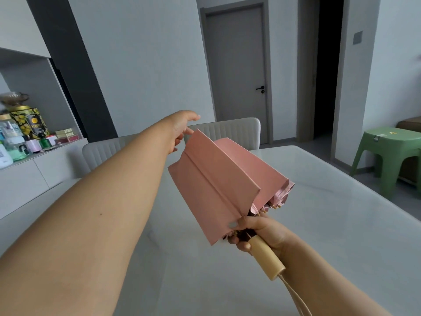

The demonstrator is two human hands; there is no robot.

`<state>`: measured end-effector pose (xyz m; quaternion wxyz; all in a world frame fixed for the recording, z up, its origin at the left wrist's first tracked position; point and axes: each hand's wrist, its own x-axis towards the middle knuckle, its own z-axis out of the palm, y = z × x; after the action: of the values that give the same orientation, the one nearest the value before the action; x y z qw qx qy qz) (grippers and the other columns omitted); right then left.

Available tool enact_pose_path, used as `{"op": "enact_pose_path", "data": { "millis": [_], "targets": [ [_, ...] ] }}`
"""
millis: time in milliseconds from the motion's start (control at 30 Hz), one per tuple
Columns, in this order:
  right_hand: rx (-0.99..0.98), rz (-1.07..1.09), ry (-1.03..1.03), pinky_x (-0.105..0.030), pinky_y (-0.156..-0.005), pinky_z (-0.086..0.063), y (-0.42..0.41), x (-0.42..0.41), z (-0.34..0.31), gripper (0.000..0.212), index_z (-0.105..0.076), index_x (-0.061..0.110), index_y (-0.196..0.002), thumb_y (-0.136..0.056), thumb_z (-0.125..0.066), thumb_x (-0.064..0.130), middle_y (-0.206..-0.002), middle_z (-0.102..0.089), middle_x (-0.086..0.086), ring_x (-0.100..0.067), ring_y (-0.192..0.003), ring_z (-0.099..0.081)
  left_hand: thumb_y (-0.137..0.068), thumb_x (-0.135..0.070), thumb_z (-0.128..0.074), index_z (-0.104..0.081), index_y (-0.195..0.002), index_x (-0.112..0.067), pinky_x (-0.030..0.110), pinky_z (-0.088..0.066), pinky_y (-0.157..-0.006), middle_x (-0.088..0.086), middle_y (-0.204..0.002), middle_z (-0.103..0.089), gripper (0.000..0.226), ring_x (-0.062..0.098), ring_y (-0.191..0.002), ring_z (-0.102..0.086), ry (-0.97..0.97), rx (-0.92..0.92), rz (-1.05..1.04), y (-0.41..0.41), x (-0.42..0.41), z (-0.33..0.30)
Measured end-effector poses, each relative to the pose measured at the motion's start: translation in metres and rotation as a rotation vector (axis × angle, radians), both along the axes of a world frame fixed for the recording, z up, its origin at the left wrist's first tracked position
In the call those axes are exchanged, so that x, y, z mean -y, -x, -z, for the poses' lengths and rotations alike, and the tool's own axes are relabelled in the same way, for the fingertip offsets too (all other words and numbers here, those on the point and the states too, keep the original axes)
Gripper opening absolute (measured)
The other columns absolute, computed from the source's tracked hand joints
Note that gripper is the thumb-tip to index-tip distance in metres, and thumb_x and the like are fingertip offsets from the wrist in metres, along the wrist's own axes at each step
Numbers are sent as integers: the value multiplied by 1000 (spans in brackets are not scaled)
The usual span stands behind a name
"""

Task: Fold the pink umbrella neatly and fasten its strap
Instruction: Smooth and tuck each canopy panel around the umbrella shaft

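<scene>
Pink fabric umbrella [218, 183] up in the air over the pale glossy table [319, 224], collapsed but loose, its panels standing out in broad flat pleats! The right hand [255, 231] is wrapped around the gathered rib ends just above the cream cylindrical handle [266, 256], fingers closed firmly, a cream cord loop trailing down from the handle's end. The left hand [182, 128] reaches right out to the far tip of the canopy, thumb and fingers nipping the top corner of one pleat, the other fingers spread open above it.

This looks like the pleat-straightening step, early to middle of the job, I'd judge. To do it well: keep that right grip steady so the ribs stay bunched, pull each panel taut from the tip, and lay every fold the same way round the shaft. Any pleat left doubled back will likely bulge once wrapped. A small pale tab shows at the panel edge by the right thumb, possibly the strap's fastener, too small to be sure; the strap itself I can't pick out. Fastening isn't done yet.
</scene>
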<state>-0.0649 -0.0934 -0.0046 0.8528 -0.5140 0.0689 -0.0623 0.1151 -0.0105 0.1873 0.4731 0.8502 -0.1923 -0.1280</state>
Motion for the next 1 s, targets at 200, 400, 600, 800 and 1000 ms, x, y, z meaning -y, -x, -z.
{"op": "enact_pose_path", "data": {
  "millis": [200,400,600,800,1000],
  "targets": [
    [6,56,40,-24,-37,-40,-3,-1,1,26,-56,-4,-86,-62,-65,-6,-71,-58,-23,-28,-54,-52,-81,-22,-57,-49,-83,-16,25,-27,-55,1,-69,-35,10,14,-53,-26,-101,80,-2,5,3,12],
    [62,135,0,-23,-35,-40,0,4,-1,18,-53,-1,-92,-79,-56,-14,-61,-55,-18,-24,-44,-51,-83,-20,-49,-52,-75,-14,28,-46,-63,4,-64,-53,10,19,-55,-51,182,-110,44,2,-2,25],
    [126,180,51,-25,-37,-39,-5,-3,0,26,-56,-1,-86,-62,-64,-5,-65,-54,-19,-26,-47,-49,-81,-9,-69,-59,-88,-14,35,-59,-70,10,-84,-67,13,21,-69,-65,322,10,61,-2,8,47],
    [187,173,10,-24,-37,-40,-2,1,0,33,-57,-1,-94,-63,-69,-4,-71,-60,-18,-23,-53,-50,-88,-10,-65,-57,-108,-16,46,-54,-95,13,-118,-63,23,32,-108,-64,410,120,-90,-10,24,64],
    [264,105,9,-22,-39,-41,-4,-1,0,69,-56,0,-96,-46,-94,27,-73,-59,-14,-22,-59,-54,-98,-30,-50,-64,-108,-2,38,-52,-81,16,-108,-69,33,37,-102,-65,250,326,-284,1,37,75]
  ]
}}
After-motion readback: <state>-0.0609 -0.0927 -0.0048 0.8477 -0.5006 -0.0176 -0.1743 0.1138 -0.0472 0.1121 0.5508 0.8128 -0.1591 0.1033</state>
